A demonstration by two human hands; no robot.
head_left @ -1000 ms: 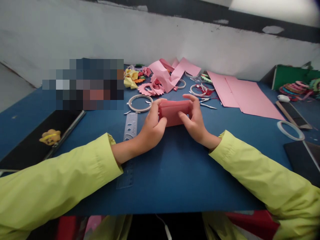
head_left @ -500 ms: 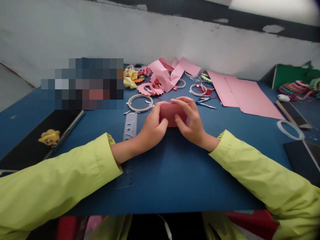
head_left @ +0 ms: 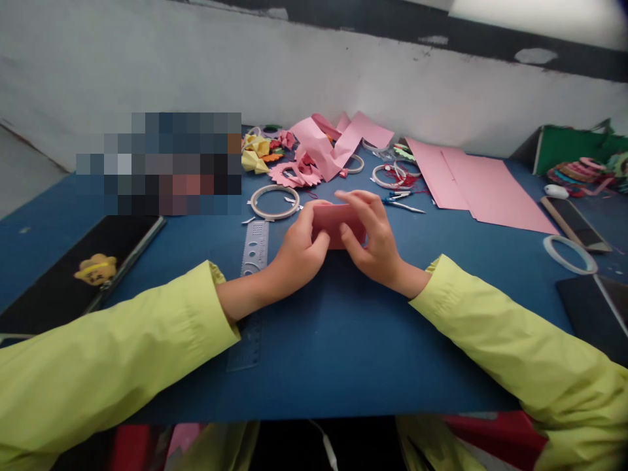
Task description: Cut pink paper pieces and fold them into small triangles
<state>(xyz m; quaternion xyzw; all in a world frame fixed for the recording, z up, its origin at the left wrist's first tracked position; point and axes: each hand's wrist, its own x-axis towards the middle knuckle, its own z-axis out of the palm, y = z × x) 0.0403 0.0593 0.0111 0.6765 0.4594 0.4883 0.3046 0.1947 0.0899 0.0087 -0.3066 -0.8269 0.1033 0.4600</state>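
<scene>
watching the feed here and both hands are working a small folded pink paper block [head_left: 335,221] in the middle of the blue table top [head_left: 314,340]. compared with a second ago the right hand [head_left: 373,241] is sitting further in over the paper, fingers curled across its top and thumb pinching the near edge, so far less of the pink is showing now. looks to me like the fold is getting pressed tighter. the left hand [head_left: 297,247] is gripping the left end, thumb on the front, fingers wrapped behind. just left of it a clear plastic ruler [head_left: 252,275] is lying under the left wrist. behind the hands i'm seeing a round wooden hoop [head_left: 274,201], a heap of pink paper scraps [head_left: 321,152] and flat pink paper sheets [head_left: 478,186]. nothing is blocking the hands.
</scene>
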